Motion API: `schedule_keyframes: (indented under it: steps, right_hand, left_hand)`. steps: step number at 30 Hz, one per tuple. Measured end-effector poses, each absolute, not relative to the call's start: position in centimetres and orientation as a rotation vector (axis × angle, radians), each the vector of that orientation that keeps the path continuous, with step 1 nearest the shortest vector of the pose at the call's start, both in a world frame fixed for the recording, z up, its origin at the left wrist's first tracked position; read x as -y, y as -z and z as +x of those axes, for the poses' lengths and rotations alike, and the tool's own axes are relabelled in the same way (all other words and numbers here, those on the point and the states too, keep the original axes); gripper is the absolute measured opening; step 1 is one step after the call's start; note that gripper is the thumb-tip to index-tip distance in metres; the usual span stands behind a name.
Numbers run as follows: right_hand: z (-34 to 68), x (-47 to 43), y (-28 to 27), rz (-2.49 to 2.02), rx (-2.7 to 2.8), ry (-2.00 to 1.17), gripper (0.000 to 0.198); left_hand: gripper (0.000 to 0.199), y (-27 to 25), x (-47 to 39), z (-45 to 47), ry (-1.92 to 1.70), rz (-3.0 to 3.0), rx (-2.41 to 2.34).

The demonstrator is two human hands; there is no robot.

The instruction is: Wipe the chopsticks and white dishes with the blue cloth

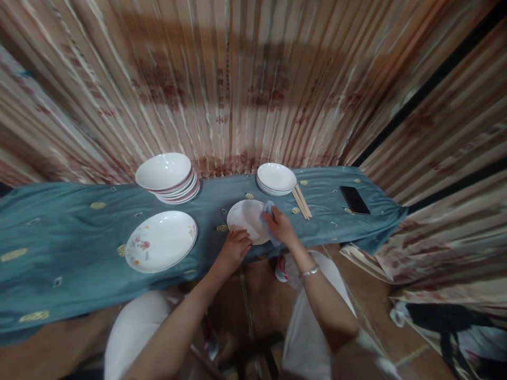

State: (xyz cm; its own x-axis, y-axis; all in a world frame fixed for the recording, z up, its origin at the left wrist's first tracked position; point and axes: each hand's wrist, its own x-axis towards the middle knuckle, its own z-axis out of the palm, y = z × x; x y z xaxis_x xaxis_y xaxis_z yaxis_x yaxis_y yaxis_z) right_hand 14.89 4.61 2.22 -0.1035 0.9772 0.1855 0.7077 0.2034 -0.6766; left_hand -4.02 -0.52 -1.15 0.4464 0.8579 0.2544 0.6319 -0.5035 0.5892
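Observation:
In the head view a white plate (247, 214) is on the cloth-covered table in front of me. My left hand (236, 246) is closed on its near-left rim, fingers bent over the edge. At the plate's right side, my right hand (280, 226) grips a crumpled light-blue cloth (268, 207), which touches the plate. Part of the plate is hidden by both hands and the cloth. Left of it lies a large oval plate (166, 240) with a floral pattern. Behind the plate I see a stack of small white plates (276, 177).
A stack of white bowls (168, 174) stands at the back left. Wooden chopsticks (301, 201) lie beside the small plates, and a black phone (355, 200) rests farther right. The teal tablecloth (75, 237) hangs over the front edge. A curtain (237, 89) closes off the back.

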Motion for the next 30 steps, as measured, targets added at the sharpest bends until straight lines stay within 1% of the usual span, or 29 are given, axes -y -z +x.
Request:
schedule_keyframes:
  steps: [2,4,5,7,9,12,14,17,24,30]
  right_hand:
    - [14.4,-5.0,-1.7,-1.616,2.042,-0.499,0.044]
    - [14.2,-4.8,-1.4,-1.616,2.161,-0.339,0.054]
    - [14.1,-4.6,-1.4,-1.609,2.208,-0.250,0.054]
    - [14.1,-4.2,-1.5,-1.615,2.319,-0.124,0.048]
    - [14.1,-4.3,-1.5,-1.677,2.424,-0.085,0.036]
    - [14.0,-5.1,-1.5,-1.832,2.461,-0.108,0.029]
    - [13.8,-6.0,-1.4,-1.890,2.437,-0.108,0.030]
    - [13.2,-7.3,-1.4,-1.891,2.424,-0.090,0.031]
    - [9.9,-9.7,-1.2,-1.736,2.401,-0.137,0.036]
    - [6.6,-8.5,-1.2,-1.477,2.475,-0.325,0.032]
  left_hand:
    - [0.020,1.6,0.7,-4.5,-0.835,2.248,-1.287]
    - [0.034,2.0,0.9,-5.1,-0.991,2.162,-1.343]
    - [0.042,2.2,0.9,-5.3,-1.089,2.077,-1.386]
    - [0.055,2.5,0.9,-5.8,-1.261,1.794,-1.461]
    - [0.060,2.8,0.9,-5.9,-1.332,1.433,-1.467]
    - [0.054,2.9,0.6,-5.6,-1.284,1.092,-1.356]
    - [0.050,2.7,0.4,-5.3,-1.254,1.028,-1.292]
    - [0.050,2.4,0.2,-4.9,-1.243,0.990,-1.270]
    - [0.050,2.5,0.2,-4.7,-1.257,0.947,-1.296]
    - [0.049,2.5,0.3,-4.8,-1.268,0.902,-1.275]
